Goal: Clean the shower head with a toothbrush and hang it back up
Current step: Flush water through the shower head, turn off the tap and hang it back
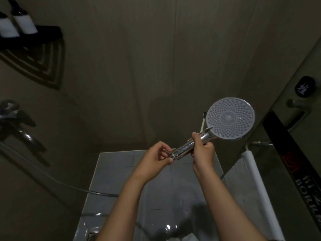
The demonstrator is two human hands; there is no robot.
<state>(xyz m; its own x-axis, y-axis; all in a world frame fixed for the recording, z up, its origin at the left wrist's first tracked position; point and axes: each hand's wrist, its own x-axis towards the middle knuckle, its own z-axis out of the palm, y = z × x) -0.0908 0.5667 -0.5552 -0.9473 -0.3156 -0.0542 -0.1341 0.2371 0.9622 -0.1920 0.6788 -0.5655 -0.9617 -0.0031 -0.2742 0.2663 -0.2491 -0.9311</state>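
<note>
Shower head (230, 118) held mid-air, handle wrapped by right hand (202, 150), toothbrush (203, 120) seemingly clamped in same grip. Handle base pinched by left hand (156, 155). Risk: toothbrush dropped if crowded grip is shifted.

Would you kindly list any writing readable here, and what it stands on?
"BORR", cut off by the frame edge: white letters on the black strip.
Second line beside it, red logo: too blurred.
White mark on the black oval tag: unreadable.
On the white bottle labels: no text visible.
</note>
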